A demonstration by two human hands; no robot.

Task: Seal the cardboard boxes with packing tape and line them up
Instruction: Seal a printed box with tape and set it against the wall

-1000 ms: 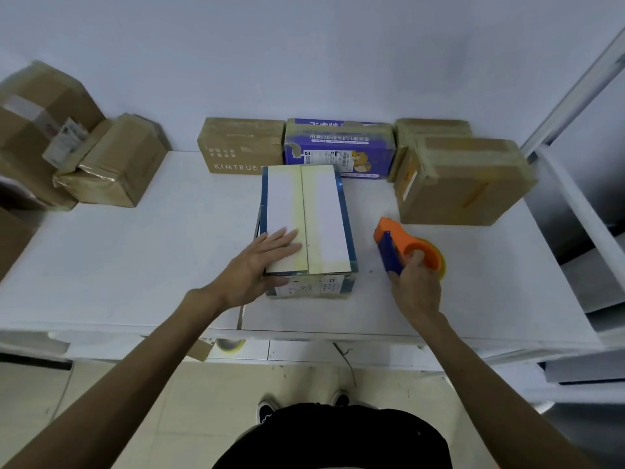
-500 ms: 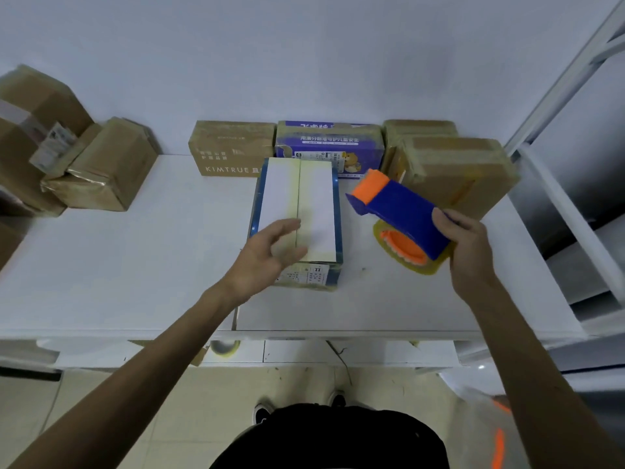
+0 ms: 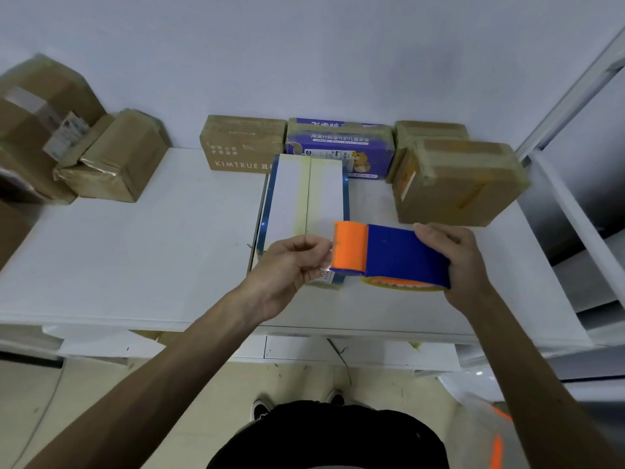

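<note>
left hand (image 3: 287, 265) pinches tape end (image 3: 325, 265), right hand (image 3: 453, 262) grips dispenser (image 3: 389, 253), above white box's (image 3: 304, 194) near end (seam runs away).

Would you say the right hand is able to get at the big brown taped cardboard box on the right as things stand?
Probably yes for reach: nothing stands between the right hand and the brown taped cardboard box; but grasping looks unlikely, as its fingers grip the blue and orange tape dispenser.
</note>
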